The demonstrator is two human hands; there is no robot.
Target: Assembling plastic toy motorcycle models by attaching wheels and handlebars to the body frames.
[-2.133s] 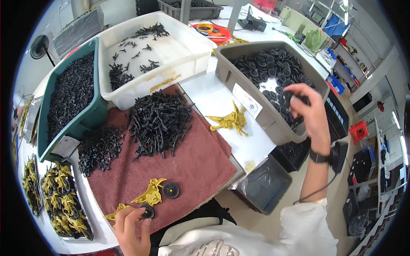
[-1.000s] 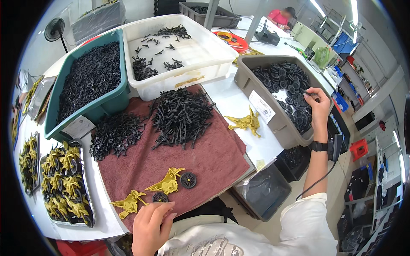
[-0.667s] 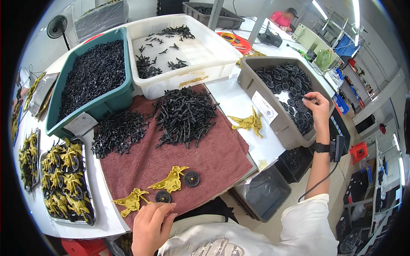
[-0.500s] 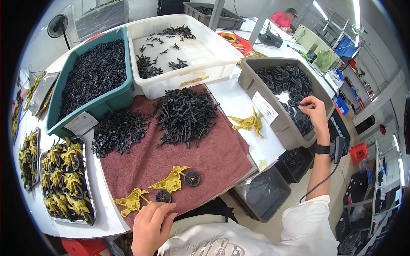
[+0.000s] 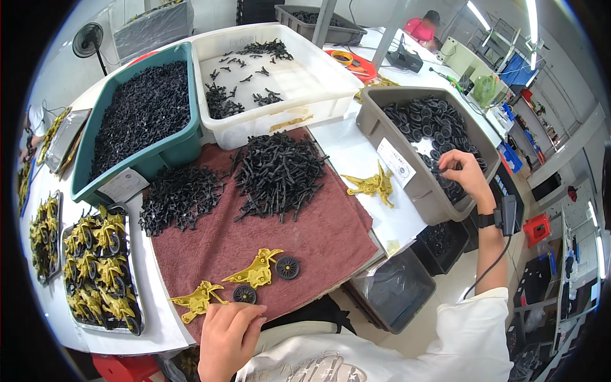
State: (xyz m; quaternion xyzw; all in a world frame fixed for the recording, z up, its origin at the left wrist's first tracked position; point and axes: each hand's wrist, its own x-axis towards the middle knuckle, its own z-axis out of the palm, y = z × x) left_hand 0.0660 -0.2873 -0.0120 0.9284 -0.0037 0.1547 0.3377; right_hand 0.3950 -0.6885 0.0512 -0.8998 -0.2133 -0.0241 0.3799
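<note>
The white worktop [image 5: 151, 318] carries a grey-brown bin [image 5: 425, 202] of loose black wheels [image 5: 433, 118] and a dark red towel [image 5: 324, 254]; the right hand [image 5: 445, 164] reaches over the bin wall, thumb and fingertips drawn close together above the wheels, though whether one is pinched there I cannot tell; the left hand [image 5: 229, 337] lies loosely curled at the towel's near edge, thumb slightly apart from the fingers, nothing visible between; two yellow motorcycle bodies [image 5: 258, 270] lie on the towel, probably light, stiff plastic with thin, snappable ends, best held by the thick middle; two spoked wheels [image 5: 287, 267] lie close by, likely light, firm and slightly slippery, best pinched across the rim.
</note>
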